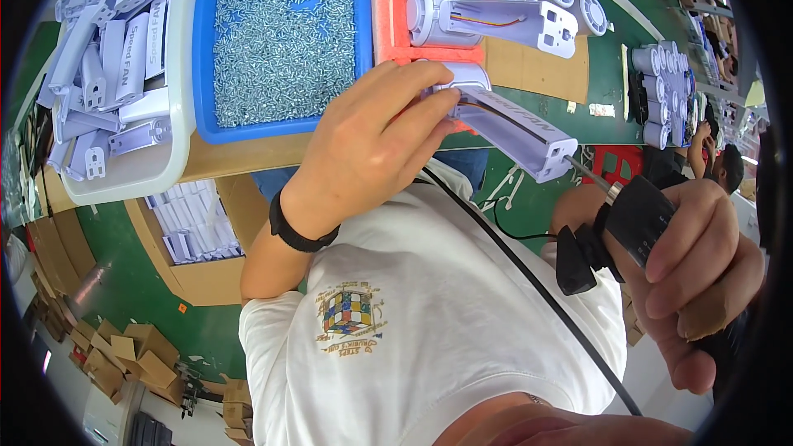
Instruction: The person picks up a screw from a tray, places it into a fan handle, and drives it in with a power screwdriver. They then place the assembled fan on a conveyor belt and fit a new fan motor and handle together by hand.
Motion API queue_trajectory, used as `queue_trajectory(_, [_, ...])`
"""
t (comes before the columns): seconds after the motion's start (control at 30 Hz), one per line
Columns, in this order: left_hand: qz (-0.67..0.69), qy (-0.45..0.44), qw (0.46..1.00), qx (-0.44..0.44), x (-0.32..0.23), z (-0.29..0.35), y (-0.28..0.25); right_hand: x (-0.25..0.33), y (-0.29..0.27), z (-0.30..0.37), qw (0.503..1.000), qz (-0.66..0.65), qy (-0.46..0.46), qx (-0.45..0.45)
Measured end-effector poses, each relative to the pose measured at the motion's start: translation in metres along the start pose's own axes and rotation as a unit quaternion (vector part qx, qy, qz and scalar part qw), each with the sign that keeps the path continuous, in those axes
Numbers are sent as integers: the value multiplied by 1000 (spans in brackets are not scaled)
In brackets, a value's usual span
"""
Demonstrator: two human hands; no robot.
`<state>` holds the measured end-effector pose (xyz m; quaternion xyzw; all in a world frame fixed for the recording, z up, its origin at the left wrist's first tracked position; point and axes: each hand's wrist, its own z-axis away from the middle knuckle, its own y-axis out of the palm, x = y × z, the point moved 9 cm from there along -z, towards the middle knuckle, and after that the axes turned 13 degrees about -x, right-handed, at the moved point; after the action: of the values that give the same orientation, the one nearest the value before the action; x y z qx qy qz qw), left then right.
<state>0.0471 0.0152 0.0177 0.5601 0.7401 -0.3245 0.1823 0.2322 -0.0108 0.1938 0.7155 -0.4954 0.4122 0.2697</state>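
I list one white handle (516,128) overhanging the near edge of the table (607,74), left hand (363,140) pinching it, right hand (702,252) gripping a driver (640,219) at its right end, fastening seemingly unfinished, binned handles (135,54) left over at left.

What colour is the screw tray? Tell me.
The screw tray is blue, best seen in the head view.
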Motion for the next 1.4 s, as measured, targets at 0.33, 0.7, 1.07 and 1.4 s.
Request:
queue_trajectory(0.33, [7, -20, 1000, -11, 1, 1, 1, -6, 1, 0, 987, -38, -155, -30])
queue_trajectory(0.7, [-173, -180, 968, -8, 40, -2, -60, 24, -12, -5, 984, -64, -152, -66])
queue_trajectory(1.07, [-232, -204, 949, 55, 53, -1, -61, 17, -15, -2, 978, -85, -171, -80])
queue_trajectory(1.4, [-18, -57, 998, -6, -3, -15, -29, 12, -22, 4, 974, -108, -184, -82])
